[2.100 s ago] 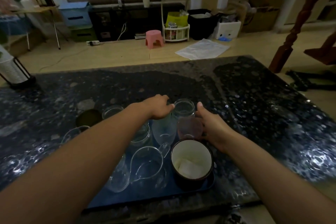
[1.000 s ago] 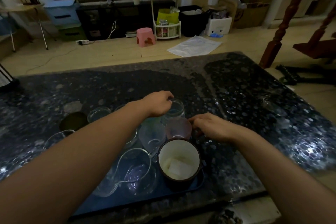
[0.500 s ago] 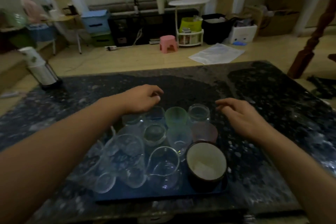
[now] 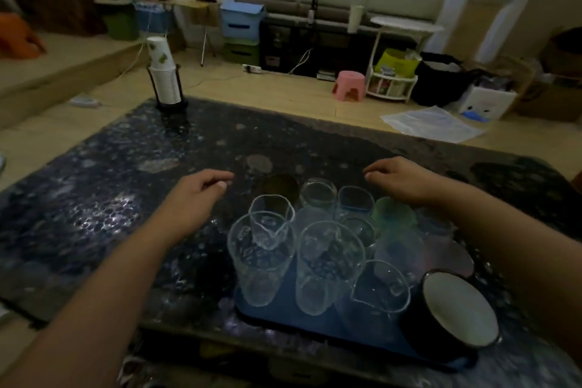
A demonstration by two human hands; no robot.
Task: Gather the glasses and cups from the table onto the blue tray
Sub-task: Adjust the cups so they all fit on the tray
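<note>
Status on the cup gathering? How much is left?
Looks almost done: clear glasses, green cup and dark mug sit clustered on the blue tray. Both hands hover empty. The dark cup may be off the tray's far edge.

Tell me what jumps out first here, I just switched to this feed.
A tight cluster of clear glasses crowds the blue tray at the near edge of the dark speckled table, with a black mug with a white inside at the tray's near right corner. Both hands hover empty over the table beyond it, left hand and right hand. A stack of paper cups stands in a holder at the far left corner.
</note>
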